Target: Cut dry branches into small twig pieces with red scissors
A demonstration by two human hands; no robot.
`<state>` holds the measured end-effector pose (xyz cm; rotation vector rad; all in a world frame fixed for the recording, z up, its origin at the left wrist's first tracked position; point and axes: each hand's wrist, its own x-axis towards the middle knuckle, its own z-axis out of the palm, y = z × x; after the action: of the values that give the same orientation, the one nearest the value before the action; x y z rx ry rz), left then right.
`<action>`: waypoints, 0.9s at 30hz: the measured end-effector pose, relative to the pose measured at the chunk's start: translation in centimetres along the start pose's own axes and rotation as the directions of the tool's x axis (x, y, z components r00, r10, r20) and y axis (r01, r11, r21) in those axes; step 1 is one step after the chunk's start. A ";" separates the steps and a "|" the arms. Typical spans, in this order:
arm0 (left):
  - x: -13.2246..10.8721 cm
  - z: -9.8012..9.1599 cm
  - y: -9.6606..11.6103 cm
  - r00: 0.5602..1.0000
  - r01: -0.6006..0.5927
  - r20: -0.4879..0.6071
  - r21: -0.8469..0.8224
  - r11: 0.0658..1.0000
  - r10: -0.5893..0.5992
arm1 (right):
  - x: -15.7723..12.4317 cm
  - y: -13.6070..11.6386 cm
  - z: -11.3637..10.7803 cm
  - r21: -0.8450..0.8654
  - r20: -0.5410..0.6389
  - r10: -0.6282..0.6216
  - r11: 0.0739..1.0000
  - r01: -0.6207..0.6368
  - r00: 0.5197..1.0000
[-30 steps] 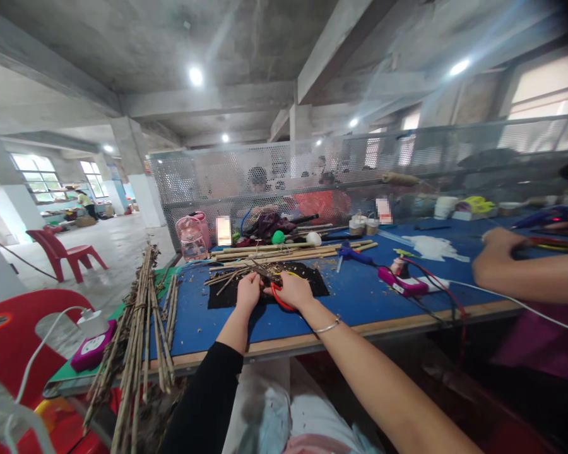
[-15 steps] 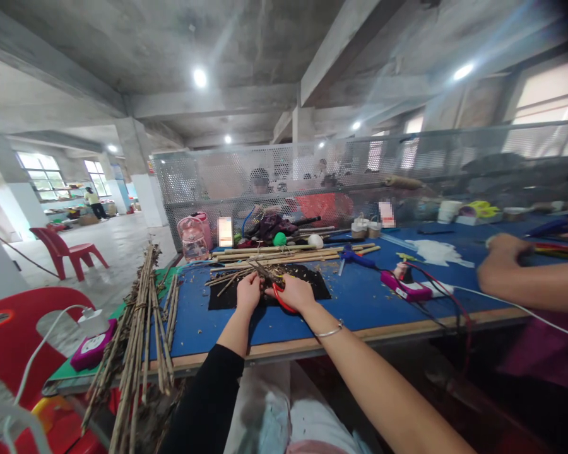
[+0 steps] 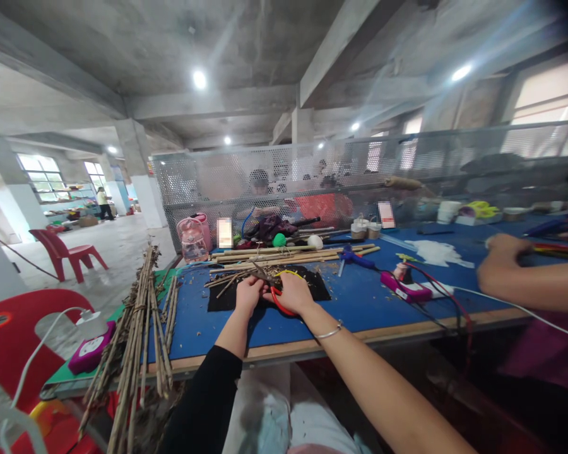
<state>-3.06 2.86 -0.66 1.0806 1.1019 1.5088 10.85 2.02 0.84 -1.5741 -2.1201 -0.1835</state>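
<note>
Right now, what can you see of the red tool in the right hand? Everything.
The red tool looks like hand shears. A thin, curved red handle, plastic by the look of it, loops out below the right hand, whose fingers are closed around it. A yellow arc above that hand may be its other handle; I cannot tell. Its working end is hidden between the hands, beside the twigs gripped in the left hand. It is held over the black mat on the blue table.
</note>
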 end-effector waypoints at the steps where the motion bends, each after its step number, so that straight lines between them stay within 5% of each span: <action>1: 0.0 0.0 0.0 1.000 0.002 0.004 -0.009 1.000 -0.002 | 0.0 0.0 -0.1 -0.004 0.000 0.001 1.000 -0.001 1.000; 17: -0.1 0.1 0.4 1.000 0.013 -0.002 -0.119 0.993 -0.014 | -0.2 -0.6 -1.0 0.039 0.176 0.099 0.993 -0.108 0.979; 27: 0.8 -0.6 -0.8 0.994 -0.045 -0.097 0.104 0.994 0.056 | -0.1 -0.6 -0.8 0.076 0.207 0.099 0.990 -0.117 0.973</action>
<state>-3.59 3.70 -1.42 1.1198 1.2404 1.5751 10.59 1.37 1.61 -1.7137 -2.1532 0.1107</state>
